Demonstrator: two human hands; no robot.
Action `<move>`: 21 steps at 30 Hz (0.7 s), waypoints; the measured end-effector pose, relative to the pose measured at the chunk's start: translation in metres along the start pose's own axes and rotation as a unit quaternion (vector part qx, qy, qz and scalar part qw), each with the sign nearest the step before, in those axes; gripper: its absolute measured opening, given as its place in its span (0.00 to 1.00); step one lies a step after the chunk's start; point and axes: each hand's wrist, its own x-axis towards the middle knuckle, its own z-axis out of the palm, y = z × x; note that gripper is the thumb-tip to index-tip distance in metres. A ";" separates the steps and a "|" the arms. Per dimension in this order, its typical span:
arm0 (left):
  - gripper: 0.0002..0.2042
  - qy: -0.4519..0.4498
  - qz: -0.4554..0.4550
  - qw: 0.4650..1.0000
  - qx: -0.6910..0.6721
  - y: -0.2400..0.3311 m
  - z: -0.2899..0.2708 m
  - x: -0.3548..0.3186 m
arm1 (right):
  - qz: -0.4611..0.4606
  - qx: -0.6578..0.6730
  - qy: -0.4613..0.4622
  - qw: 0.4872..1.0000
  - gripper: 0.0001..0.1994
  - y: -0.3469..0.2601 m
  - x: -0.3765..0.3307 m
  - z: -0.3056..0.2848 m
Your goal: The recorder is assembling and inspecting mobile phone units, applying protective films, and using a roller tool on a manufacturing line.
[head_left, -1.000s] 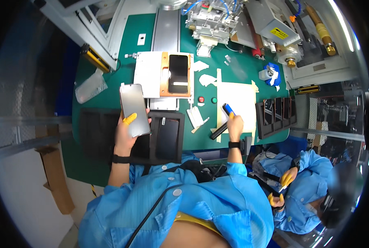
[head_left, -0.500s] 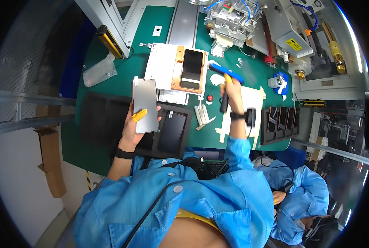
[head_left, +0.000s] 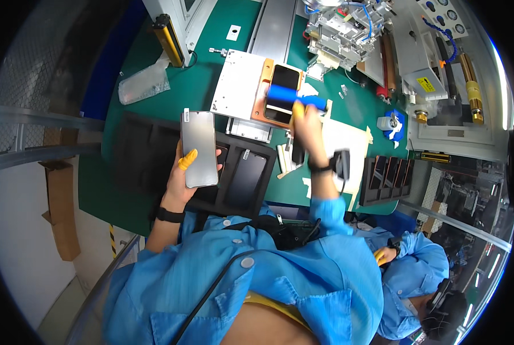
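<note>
My left hand holds a flat grey phone panel upright above a black foam tray; a yellow finger cot shows on the thumb. My right hand grips a roller tool with a blue roller and lays it across a dark phone seated in an orange fixture on a white plate. A black strap sits on each wrist.
A grey machine stands behind the fixture on the green mat. A clear plastic bag lies at the far left. Another black tray with dark panels sits at right. A second person in blue is at lower right.
My right hand has carried the blue roller tool from the white sheet near the table's front up and away onto the phone in the orange fixture. The left hand still holds the panel.
</note>
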 end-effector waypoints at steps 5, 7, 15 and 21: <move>0.23 -0.057 -0.014 0.997 -0.041 -0.005 0.010 -0.002 | 0.004 0.170 -0.007 0.985 0.25 0.002 0.113 0.003; 0.23 -0.049 -0.021 0.998 -0.041 -0.007 0.005 -0.003 | -0.042 0.072 0.005 0.997 0.25 0.005 0.094 0.010; 0.26 -0.081 -0.066 0.991 -0.084 -0.015 0.010 0.016 | 0.095 0.075 0.033 0.992 0.13 0.097 -0.053 -0.008; 0.26 -0.087 -0.088 0.984 -0.128 -0.025 0.025 0.024 | 0.237 0.103 0.169 0.951 0.13 0.211 -0.006 -0.025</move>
